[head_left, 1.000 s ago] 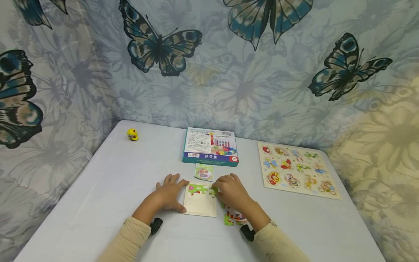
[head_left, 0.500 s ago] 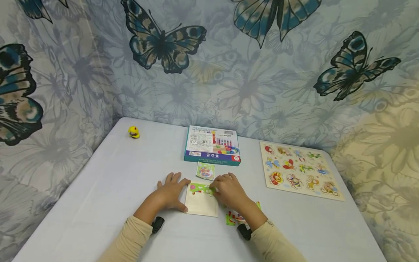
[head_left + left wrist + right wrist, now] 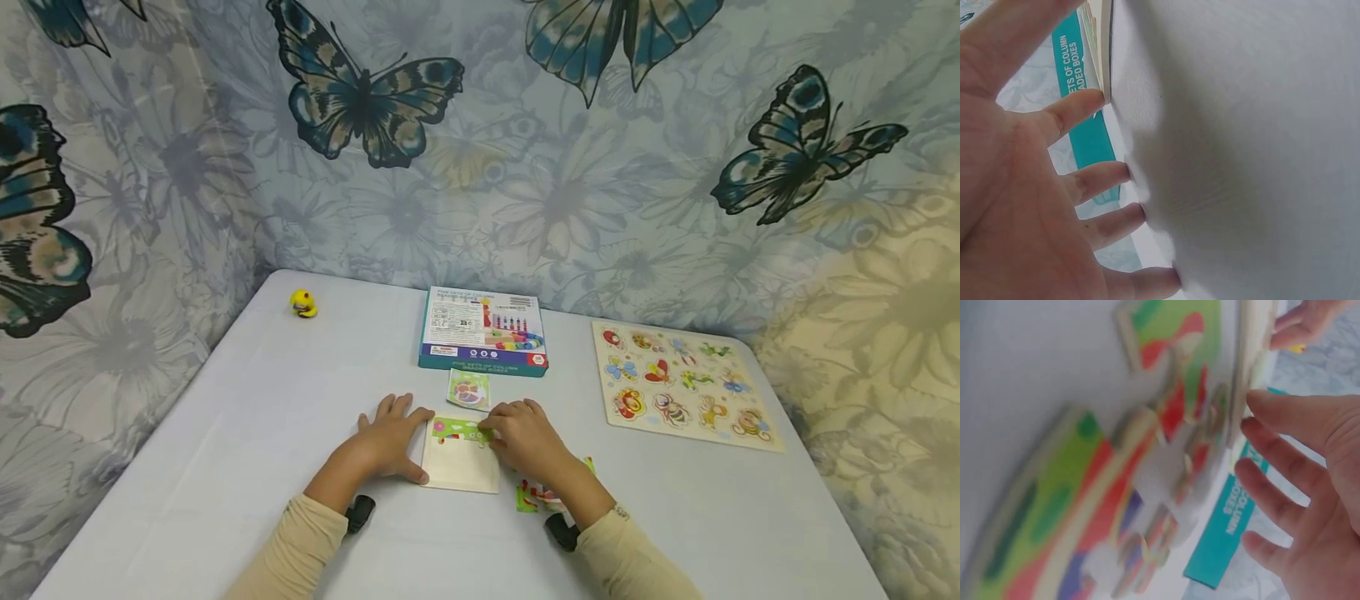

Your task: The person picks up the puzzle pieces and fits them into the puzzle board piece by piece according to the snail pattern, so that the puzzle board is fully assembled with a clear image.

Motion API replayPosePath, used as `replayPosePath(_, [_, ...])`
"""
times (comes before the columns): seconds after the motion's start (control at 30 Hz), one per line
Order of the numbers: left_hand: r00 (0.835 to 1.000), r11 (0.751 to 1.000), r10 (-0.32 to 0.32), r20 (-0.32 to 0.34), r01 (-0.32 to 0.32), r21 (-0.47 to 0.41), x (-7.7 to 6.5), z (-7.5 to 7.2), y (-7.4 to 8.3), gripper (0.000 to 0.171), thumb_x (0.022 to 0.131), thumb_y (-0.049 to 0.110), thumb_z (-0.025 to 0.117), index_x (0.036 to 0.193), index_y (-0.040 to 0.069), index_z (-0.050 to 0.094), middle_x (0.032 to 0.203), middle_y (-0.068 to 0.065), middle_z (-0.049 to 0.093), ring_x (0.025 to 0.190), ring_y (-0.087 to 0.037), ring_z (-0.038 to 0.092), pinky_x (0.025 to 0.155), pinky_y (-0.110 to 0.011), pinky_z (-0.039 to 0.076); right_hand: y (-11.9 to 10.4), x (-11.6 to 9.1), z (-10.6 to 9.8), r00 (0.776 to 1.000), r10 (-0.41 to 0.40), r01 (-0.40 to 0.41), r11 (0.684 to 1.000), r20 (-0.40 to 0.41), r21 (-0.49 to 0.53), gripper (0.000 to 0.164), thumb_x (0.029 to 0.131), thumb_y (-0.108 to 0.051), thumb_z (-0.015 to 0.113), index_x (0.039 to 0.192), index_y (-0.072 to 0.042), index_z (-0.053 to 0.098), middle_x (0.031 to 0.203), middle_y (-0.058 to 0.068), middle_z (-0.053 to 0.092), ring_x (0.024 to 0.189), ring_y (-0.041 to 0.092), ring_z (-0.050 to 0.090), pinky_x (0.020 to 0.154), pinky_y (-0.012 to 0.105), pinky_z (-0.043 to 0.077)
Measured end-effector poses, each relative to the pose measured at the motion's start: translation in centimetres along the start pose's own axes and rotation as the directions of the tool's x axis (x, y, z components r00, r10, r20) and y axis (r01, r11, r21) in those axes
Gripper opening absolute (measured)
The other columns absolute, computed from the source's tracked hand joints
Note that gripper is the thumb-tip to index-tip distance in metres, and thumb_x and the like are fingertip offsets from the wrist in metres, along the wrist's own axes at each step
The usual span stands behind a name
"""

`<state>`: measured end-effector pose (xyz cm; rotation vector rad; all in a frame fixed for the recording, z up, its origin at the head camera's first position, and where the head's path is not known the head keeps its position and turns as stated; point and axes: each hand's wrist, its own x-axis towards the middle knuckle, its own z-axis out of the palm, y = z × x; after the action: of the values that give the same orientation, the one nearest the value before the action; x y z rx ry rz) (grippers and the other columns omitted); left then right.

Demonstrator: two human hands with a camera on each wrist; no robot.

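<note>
A pale square puzzle board [image 3: 459, 468] lies in front of me, with joined green pieces [image 3: 450, 429] along its far edge. My left hand [image 3: 386, 442] spreads its fingers at the board's left side; thumb and index finger touch its edge. In the left wrist view the other fingertips [image 3: 1135, 215] rest on the tablecloth. At the far right corner my right hand [image 3: 525, 437] pinches a green puzzle piece [image 3: 478, 436] against the board, its fingers partly covering it. Several loose puzzle pieces [image 3: 527, 497] lie beneath the right wrist, seen close up but blurred in the right wrist view.
Behind the board lies a small picture card [image 3: 468, 390], close to a teal-edged box [image 3: 483, 333]. A board with insect pictures [image 3: 686, 387] lies to the right. A yellow toy duck [image 3: 303, 303] stands at the far left, and a patterned wall rises behind the table.
The right hand has shifted slightly left, bringing the puzzle piece closer in to the row along the far edge. More loose pieces show beside its wrist. My left hand keeps its place.
</note>
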<state>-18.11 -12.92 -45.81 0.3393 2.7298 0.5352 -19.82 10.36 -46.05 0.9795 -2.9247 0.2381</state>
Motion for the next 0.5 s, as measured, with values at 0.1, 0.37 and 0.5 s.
replayPosePath(0.1, [1.000,1.000,-0.005,0.004,0.005,0.004,0.0,0.1,-0.1,0.091,0.056,0.043,0.083,0.134,0.024,0.041,0.147,-0.015,0.019,0.134,-0.040,0.009,0.095,-0.072,0.014,0.3,-0.6,-0.7,1.000,0.019,-0.021,0.998,0.021,0.064,0.027,0.079,-0.021,0.070,0.105,-0.018,0.068,0.106,-0.004,0.065,0.106,0.020,0.055,0.098,0.048,0.035])
replayPosePath(0.37, [1.000,1.000,0.006,0.005,-0.006,-0.001,0.1,0.1,-0.2,0.090,0.056,0.043,0.083,0.134,0.023,0.041,0.147,-0.016,0.019,0.134,-0.042,0.009,0.093,-0.073,0.013,1.4,-2.9,-1.8,0.988,0.127,-0.135,0.987,0.092,0.090,0.030,0.076,-0.025,0.072,0.104,-0.017,0.068,0.103,-0.004,0.065,0.104,0.019,0.055,0.096,0.047,0.036])
replayPosePath(0.5, [1.000,1.000,0.015,0.001,-0.015,-0.002,0.0,0.0,-0.1,0.089,0.056,0.043,0.082,0.133,0.022,0.042,0.146,-0.017,0.020,0.133,-0.043,0.010,0.092,-0.073,0.014,1.7,-4.1,-1.7,0.985,0.141,-0.149,0.986,0.099,0.074,0.031,0.072,-0.027,0.075,0.101,-0.017,0.069,0.101,-0.004,0.065,0.103,0.020,0.055,0.097,0.048,0.035])
